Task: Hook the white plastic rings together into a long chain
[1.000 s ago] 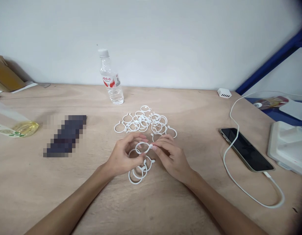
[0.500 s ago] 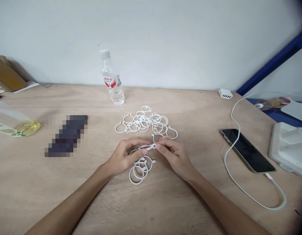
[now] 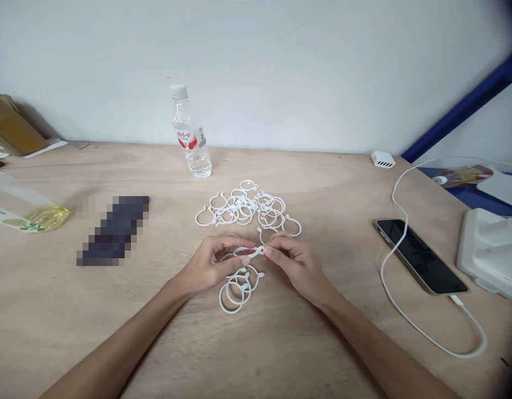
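Note:
Between my hands is a white plastic ring (image 3: 252, 254) with a small clasp at its right end. My left hand (image 3: 212, 261) grips the ring's left side between thumb and fingers. At the clasp, the thumb and forefinger of my right hand (image 3: 295, 261) pinch it; the fingertips partly cover it. A small group of similar white rings (image 3: 233, 312) lies on the table just below my hands, partly overlapping. Beyond my fingers a larger loose pile of white rings (image 3: 243, 209) is spread out, several with little clasps showing.
Behind the pile stands a water bottle (image 3: 192, 141). To the left are a pixelated dark object (image 3: 117, 230) and a clear yellowish container (image 3: 35, 216). A phone (image 3: 422, 255) with a white cable (image 3: 383, 271) lies at right, beside a white plastic object (image 3: 492, 249).
Both hands stay in nearly the same place on the ring. The fingers have shifted only very slightly at the clasp; the loose rings have not moved.

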Available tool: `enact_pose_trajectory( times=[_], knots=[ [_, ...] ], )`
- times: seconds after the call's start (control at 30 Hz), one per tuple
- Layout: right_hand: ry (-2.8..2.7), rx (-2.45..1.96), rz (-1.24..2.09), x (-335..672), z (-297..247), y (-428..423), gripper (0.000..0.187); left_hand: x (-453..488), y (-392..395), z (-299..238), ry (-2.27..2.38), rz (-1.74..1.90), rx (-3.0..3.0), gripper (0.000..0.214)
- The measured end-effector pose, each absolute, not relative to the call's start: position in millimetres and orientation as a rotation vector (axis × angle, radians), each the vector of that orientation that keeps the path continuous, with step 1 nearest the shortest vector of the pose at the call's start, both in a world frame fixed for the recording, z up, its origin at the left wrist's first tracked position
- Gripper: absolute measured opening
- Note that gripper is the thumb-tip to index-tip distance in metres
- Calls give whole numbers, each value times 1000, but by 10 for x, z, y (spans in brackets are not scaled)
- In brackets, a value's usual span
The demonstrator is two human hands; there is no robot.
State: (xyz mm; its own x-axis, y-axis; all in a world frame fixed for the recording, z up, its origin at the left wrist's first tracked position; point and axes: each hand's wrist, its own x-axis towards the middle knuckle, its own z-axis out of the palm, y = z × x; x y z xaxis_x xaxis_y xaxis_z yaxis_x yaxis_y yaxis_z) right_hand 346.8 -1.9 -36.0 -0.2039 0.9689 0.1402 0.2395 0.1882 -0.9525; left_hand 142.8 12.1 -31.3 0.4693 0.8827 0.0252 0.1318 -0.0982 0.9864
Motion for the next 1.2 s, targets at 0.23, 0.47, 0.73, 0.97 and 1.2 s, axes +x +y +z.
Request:
enact_pose_trajectory(
  times=[0.23,0.47,0.73,0.97,1.2],
  knots=[
    [-1635,-1141,1043,3468,-371,-18,25,1430,118,-328,900,815,1569,26],
    [-1597,-1132,797,3415,-412,-51,17,1459,101,-337,942,892,1664,29],
    [-1770,-1366,278,3402,-509,-18,8,1471,100,-285,896,813,2198,25],
    [-1838,-1568,329,3417,-541,0,8,1477,120,-288,914,905,2073,22],
    [-1816,-1323,293,3398,-487,-39,11,1461,120,-344,899,925,2120,20]
  ],
)
